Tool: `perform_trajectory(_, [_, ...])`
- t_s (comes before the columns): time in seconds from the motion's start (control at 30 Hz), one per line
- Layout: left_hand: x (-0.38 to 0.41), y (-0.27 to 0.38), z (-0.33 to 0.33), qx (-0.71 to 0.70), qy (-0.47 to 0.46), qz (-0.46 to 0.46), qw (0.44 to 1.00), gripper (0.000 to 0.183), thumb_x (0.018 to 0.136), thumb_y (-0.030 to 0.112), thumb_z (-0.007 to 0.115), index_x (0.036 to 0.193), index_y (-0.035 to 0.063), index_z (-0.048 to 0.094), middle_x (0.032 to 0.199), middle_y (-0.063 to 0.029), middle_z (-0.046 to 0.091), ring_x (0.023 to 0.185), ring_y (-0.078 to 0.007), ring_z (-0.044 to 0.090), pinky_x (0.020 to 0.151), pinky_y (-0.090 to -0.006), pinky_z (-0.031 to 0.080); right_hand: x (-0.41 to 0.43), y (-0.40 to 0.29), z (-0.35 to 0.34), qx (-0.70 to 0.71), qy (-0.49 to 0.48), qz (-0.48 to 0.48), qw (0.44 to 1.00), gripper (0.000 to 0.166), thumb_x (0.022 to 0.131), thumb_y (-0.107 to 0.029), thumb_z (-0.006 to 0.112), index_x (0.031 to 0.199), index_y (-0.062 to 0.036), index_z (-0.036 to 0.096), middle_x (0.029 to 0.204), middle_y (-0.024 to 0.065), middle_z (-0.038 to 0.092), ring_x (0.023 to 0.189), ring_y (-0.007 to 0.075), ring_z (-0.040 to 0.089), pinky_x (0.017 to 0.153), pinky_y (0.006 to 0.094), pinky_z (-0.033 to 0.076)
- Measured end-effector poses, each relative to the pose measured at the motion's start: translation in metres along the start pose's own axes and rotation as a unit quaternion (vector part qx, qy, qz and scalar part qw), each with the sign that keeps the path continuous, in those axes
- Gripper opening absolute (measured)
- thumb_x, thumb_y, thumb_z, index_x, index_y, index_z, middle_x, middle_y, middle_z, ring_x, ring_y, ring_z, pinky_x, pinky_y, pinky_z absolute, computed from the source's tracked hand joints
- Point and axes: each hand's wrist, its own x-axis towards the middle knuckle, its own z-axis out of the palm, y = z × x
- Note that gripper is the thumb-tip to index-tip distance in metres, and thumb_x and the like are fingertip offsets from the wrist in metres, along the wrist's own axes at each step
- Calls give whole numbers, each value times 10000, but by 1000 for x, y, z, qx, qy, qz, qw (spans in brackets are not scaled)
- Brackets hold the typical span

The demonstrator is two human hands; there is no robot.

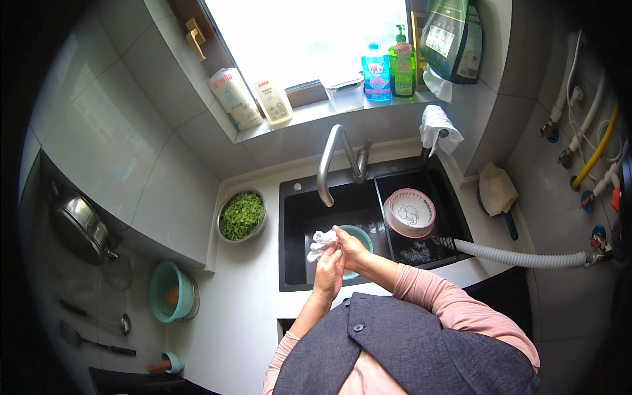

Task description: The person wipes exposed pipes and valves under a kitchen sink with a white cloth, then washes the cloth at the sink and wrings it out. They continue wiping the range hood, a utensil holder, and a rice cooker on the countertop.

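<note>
Over the left basin of a black double sink (291, 237), my left hand (328, 274) and my right hand (353, 252) are pressed together around a bunched white cloth (322, 242). The cloth sticks out beyond the fingers at the upper left. Partly hidden beneath my hands, a teal basin (364, 236) stands in the sink. A steel gooseneck faucet (328, 173) arches over the sink just beyond the cloth. In the right basin sit stacked white bowls with red rims (410, 212).
A metal bowl of chopped greens (242, 216) stands left of the sink. Bottles, including blue dish soap (376, 74), line the windowsill. A grey corrugated hose (523, 256) reaches the sink's right side. A teal colander (170, 291) and hanging utensils are at the left.
</note>
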Motion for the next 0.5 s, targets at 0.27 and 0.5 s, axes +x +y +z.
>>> perform_trajectory(0.27, [-7, 9, 8, 355, -36, 117, 927, 553, 832, 85, 487, 1297, -63, 227, 1314, -221, 312, 1213, -258, 345, 1003, -323, 273, 9, 3, 4, -66, 53, 23, 996, 367, 870, -391, 450, 790, -50, 561, 723, 89, 591, 637, 204, 574, 583, 326, 485])
perform_trajectory(0.5, [-8, 82, -1, 702, 103, 311, 632, 273, 741, 28, 500, 1004, -7, 565, 1009, -163, 568, 959, -290, 537, 857, -338, 414, -7, -8, 7, 43, -7, 119, 992, 442, 891, -454, 306, 1023, -103, 540, 976, 92, 591, 865, 255, 582, 669, 409, 499])
